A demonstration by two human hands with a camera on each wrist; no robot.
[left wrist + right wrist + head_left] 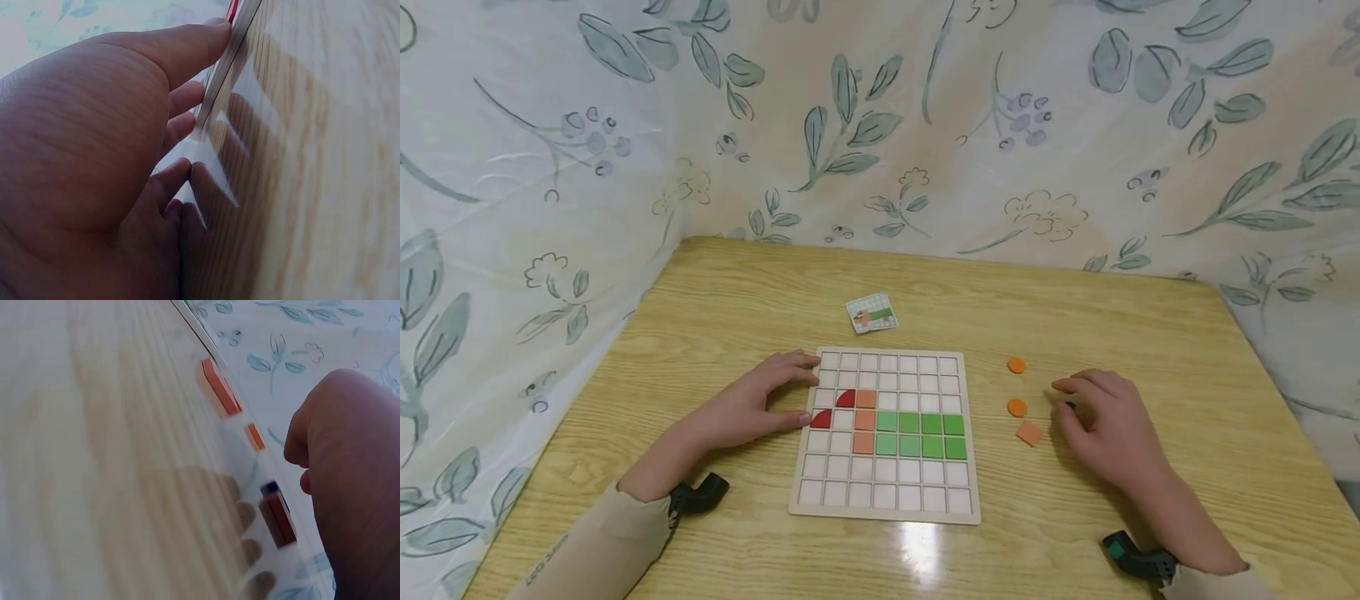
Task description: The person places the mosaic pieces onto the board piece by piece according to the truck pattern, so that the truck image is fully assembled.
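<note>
A square wooden grid board [887, 515] lies on the table. Two red quarter-round tiles [822, 418], a column of salmon square tiles [864, 420] and two rows of green square tiles [932, 425] fill some of its cells. My left hand [752, 400] rests along the board's left edge, thumb and fingertips touching the rim, fingers extended. To the right of the board, my right hand [1108, 429] hovers with fingers loosely bent and nothing in them. Below its fingertips lie a brown tile [281, 520] and a small dark blue piece [269, 487], mostly hidden in the head view.
Between board and right hand lie two orange round tiles [1017, 407] and a loose salmon square tile [1029, 432]. Behind the board sits a small picture card [872, 313] showing a tile figure. A leaf-patterned cloth [880, 142] hangs beyond the wooden table [737, 542].
</note>
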